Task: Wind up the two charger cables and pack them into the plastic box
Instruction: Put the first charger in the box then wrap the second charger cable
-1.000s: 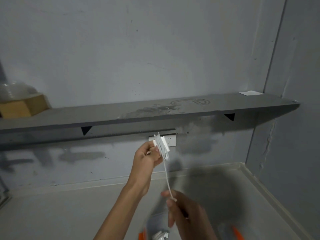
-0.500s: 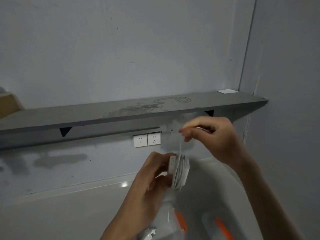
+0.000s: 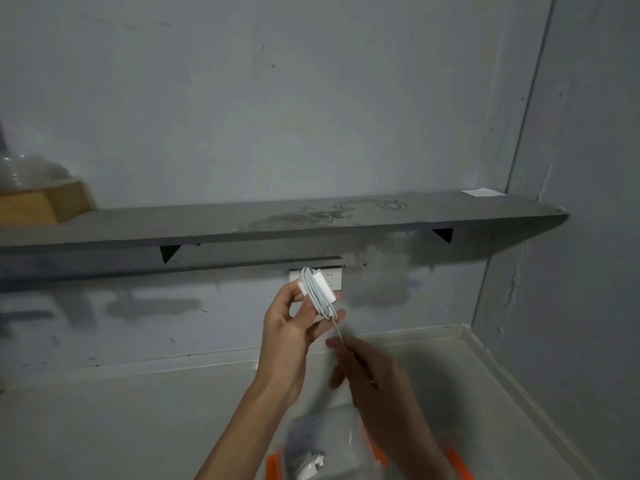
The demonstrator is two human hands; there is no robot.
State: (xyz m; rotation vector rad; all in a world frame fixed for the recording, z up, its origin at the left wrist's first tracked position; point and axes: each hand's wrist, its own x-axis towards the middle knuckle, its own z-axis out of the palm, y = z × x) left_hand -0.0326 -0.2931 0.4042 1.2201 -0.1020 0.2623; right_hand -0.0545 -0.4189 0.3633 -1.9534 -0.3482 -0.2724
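My left hand (image 3: pixel 294 327) holds up a white charger block (image 3: pixel 320 287) with several loops of its white cable wound around it. The free end of the cable (image 3: pixel 341 336) runs down from the block into my right hand (image 3: pixel 374 379), which pinches it just below and to the right. Beneath both hands, at the bottom edge, stands a clear plastic box (image 3: pixel 329 441) with orange clips (image 3: pixel 379 452). Inside it lies another white charger (image 3: pixel 310 467), only partly visible.
A grey shelf (image 3: pixel 277 223) runs along the wall above a white double socket (image 3: pixel 334 280). On the shelf's left end sit a wooden block (image 3: pixel 41 202) and a clear object. A white paper slip (image 3: pixel 483 192) lies at its right end. The wall corner is at right.
My right hand has swung from above the charger down to below it, laying another turn of cable around the block. My left hand has lifted the block up in front of the socket.
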